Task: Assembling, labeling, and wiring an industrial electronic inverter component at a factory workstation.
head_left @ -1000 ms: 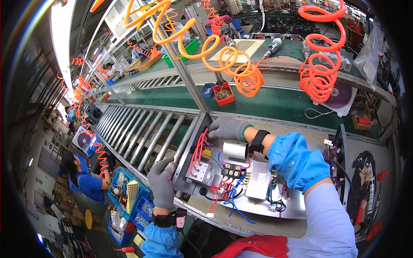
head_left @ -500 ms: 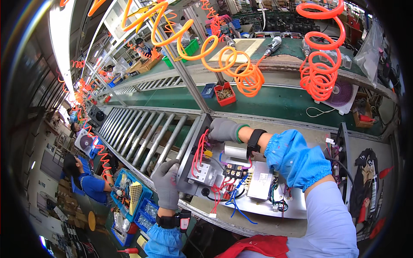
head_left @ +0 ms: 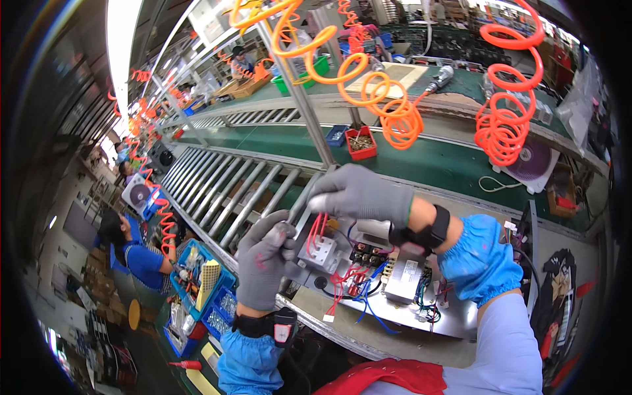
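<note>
Both of my hands wear grey gloves. My left hand (head_left: 263, 263) has its fingers curled together beside the dark end panel of a metal chassis (head_left: 457, 319); whatever it pinches is hidden. Above that panel's upper part, my right hand (head_left: 368, 194) is raised with fingers bent and pressed together, their grip hidden. Just below it, red wires run into a white block-shaped part (head_left: 320, 252). Further right on the chassis are a black terminal block (head_left: 370, 255), a silver cylinder (head_left: 375, 228) partly covered by my right hand, and a silver box (head_left: 404, 280). Blue wires (head_left: 370, 308) hang over the front edge.
A roller conveyor (head_left: 240, 201) runs away to the left. Behind stand a red bin of screws (head_left: 361, 146) and a blue bin (head_left: 337, 135). Orange coiled hoses (head_left: 398, 122) hang overhead. At lower left are a blue toolbox (head_left: 191, 263) and a person in blue (head_left: 146, 266).
My right hand has lifted from the panel's corner and come nearer. My left hand has curled its fingers inward at the panel's edge. The whole view has shifted slightly.
</note>
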{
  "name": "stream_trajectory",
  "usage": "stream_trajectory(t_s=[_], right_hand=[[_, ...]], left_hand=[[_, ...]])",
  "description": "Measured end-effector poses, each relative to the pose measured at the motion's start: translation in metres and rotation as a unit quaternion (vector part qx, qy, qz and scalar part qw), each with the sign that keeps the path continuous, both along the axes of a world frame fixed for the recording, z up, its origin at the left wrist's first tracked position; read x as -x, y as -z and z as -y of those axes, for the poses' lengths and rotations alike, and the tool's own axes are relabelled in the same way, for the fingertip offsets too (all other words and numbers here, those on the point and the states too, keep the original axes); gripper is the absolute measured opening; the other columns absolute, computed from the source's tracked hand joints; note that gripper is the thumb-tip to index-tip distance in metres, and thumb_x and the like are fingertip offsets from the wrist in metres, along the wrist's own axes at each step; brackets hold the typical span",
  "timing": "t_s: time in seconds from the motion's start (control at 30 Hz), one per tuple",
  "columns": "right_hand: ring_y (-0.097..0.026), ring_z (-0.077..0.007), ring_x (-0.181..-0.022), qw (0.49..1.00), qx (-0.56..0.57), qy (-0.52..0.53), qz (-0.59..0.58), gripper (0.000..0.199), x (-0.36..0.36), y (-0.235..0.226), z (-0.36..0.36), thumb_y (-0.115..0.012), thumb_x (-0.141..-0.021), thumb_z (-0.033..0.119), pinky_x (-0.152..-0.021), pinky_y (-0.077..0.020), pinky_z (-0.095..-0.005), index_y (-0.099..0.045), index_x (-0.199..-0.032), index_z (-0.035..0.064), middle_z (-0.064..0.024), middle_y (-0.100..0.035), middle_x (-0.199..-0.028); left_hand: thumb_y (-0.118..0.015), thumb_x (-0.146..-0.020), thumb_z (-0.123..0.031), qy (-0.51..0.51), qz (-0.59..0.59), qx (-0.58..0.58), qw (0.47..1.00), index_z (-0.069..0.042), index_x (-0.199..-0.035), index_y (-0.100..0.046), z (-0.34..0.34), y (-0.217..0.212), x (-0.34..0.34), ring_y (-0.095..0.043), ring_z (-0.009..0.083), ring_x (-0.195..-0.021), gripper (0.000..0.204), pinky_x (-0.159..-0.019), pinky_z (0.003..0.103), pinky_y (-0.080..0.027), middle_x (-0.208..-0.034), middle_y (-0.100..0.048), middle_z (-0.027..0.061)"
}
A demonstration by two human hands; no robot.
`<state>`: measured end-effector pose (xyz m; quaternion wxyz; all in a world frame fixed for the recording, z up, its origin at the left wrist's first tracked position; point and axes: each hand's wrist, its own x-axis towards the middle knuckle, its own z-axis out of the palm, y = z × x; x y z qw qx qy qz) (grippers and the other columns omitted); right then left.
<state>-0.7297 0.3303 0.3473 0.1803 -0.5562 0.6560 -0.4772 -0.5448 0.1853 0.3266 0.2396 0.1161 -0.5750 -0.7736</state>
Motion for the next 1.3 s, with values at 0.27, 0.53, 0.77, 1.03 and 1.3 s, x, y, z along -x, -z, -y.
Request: stream_trajectory(t_s=[0.27,0.53,0.77,1.03,1.3], right_hand=[[-0.060,-0.0118,-0.077,0.986,-0.006,-0.054,0.160,0.030,-0.051,-0.009,-0.001,-0.065,-0.088,0.025,-0.074,-0.0474,-0.0283,-0.070,-0.097,-0.0022,-0.0074,-0.068,-0.083],[-0.060,-0.0108,-0.072,0.990,-0.036,-0.059,0.121,0.024,-0.091,-0.013,0.014,-0.064,-0.084,0.020,-0.067,-0.0481,-0.0267,-0.070,-0.088,-0.0037,-0.0061,-0.066,-0.076],[-0.053,-0.0067,-0.055,0.990,-0.071,0.010,0.118,0.015,-0.108,-0.033,0.004,-0.062,-0.081,0.013,-0.050,-0.0403,-0.0228,-0.064,-0.083,-0.0020,-0.0002,-0.058,-0.067],[-0.055,-0.0097,-0.065,0.993,-0.122,0.004,-0.003,0.016,-0.163,-0.049,0.027,-0.065,-0.077,0.014,-0.058,-0.0410,-0.0259,-0.063,-0.080,-0.0015,-0.0024,-0.059,-0.071],[-0.058,-0.0183,-0.069,0.987,-0.156,-0.033,-0.035,0.018,-0.206,-0.042,0.073,-0.067,-0.075,0.016,-0.063,-0.0428,-0.0316,-0.066,-0.079,-0.0016,-0.0084,-0.060,-0.073]], left_hand=[[-0.065,-0.090,-0.012,0.004,-0.045,0.049,0.998,0.007,-0.115,-0.062,-0.020,-0.007,-0.015,-0.054,0.0067,-0.070,0.032,-0.062,0.019,-0.043,-0.084,-0.062,0.0034],[-0.060,-0.091,-0.009,-0.079,0.017,0.252,0.964,0.003,-0.118,-0.063,-0.007,0.005,-0.071,-0.061,0.0109,-0.091,0.030,-0.081,0.025,-0.049,-0.097,-0.065,0.0048],[-0.059,-0.088,-0.006,-0.381,0.218,0.142,0.887,0.002,-0.105,-0.067,0.135,0.171,-0.206,-0.057,0.0083,-0.065,0.020,-0.054,0.023,-0.048,-0.081,-0.063,0.0038],[-0.058,-0.089,-0.015,-0.450,0.293,0.003,0.844,-0.001,-0.109,-0.068,0.268,0.272,-0.280,-0.068,0.0228,-0.066,0.026,-0.061,0.035,-0.055,-0.081,-0.069,0.0116],[-0.068,-0.078,-0.022,-0.191,0.592,0.553,0.555,-0.010,-0.092,-0.071,0.273,0.293,-0.298,-0.067,0.0309,-0.095,0.019,-0.082,0.042,-0.054,-0.097,-0.069,0.0151]])
